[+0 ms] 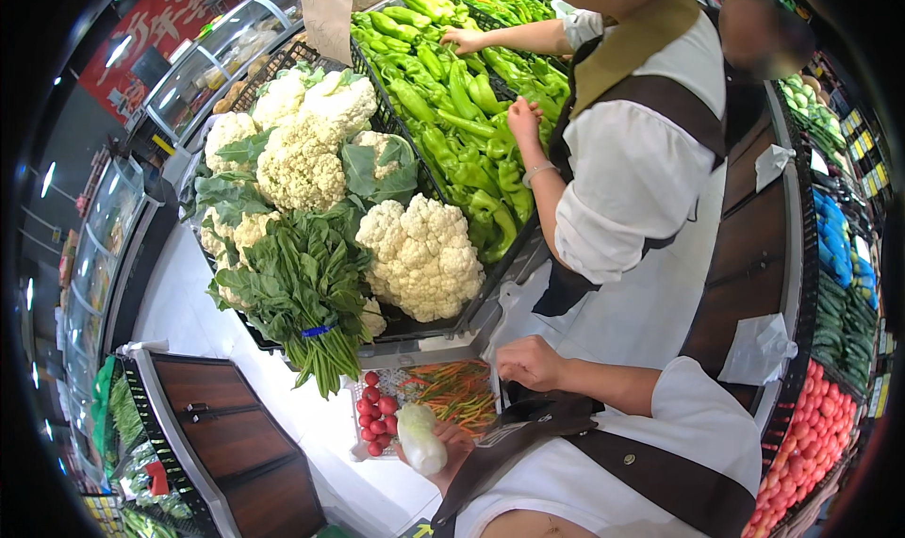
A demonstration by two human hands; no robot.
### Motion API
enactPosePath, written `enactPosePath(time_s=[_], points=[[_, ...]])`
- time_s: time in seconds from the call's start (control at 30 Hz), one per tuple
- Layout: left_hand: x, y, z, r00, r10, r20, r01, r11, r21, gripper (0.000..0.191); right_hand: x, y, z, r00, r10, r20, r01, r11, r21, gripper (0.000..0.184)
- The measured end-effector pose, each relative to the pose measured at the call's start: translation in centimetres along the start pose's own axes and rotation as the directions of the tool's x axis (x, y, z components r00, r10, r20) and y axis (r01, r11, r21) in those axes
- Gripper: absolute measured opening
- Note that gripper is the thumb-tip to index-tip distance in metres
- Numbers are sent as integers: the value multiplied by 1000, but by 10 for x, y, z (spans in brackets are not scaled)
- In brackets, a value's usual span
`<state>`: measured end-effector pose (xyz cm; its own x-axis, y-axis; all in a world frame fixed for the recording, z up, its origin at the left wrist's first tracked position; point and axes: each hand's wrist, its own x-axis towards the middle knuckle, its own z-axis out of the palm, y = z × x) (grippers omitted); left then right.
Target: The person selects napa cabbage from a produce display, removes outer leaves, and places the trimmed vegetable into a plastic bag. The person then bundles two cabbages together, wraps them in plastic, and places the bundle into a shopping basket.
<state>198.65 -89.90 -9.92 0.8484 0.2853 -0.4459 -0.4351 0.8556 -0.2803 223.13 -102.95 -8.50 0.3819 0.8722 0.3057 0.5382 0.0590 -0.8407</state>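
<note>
A small pale napa-type cabbage [422, 439] sits in my left hand [454, 445], which is partly hidden behind it and my dark apron. Just beyond it, a low white crate holds red radishes [378, 414] and mixed red, orange and green chillies [459, 397]. My right hand [530, 363] is bent in front of my body near the stand's corner, fingers curled; its palm is hidden. Ahead of me, large cauliflowers [421, 259] fill a black crate. A bunch of leafy greens [307, 276], tied with a blue band [316, 331], lies over its near edge.
A co-worker [636, 135] stands beside the green peppers [452, 100], one hand among them. Wooden-fronted stands [226, 425] flank the white floor [360, 467]. Tomatoes [799, 453] and cucumbers [841, 326] lie at right. Glass display cases [226, 57] line the left.
</note>
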Motion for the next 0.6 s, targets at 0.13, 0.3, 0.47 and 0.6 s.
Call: enactPosePath(time_s=[0.13, 0.3, 0.47, 0.6], points=[[-8, 3, -5, 981, 82, -177, -15, 935, 354, 73, -29, -21, 16, 988, 146, -52, -143, 989, 47, 35], [-30, -6, -7, 970, 242, 9, -142, 536, 832, 66, -69, -61, 73, 830, 534, 163, -531, 666, 523, 45], [-76, 6, -23, 937, 228, 265, -234, -153, 960, 66, -106, -110, 139, 869, 461, 180, -490, 747, 450, 94], [-118, 28, -46, 994, 97, 43, -50, 67, 996, 50, -142, -144, 161, 713, 650, 264, -642, 453, 619, 81]])
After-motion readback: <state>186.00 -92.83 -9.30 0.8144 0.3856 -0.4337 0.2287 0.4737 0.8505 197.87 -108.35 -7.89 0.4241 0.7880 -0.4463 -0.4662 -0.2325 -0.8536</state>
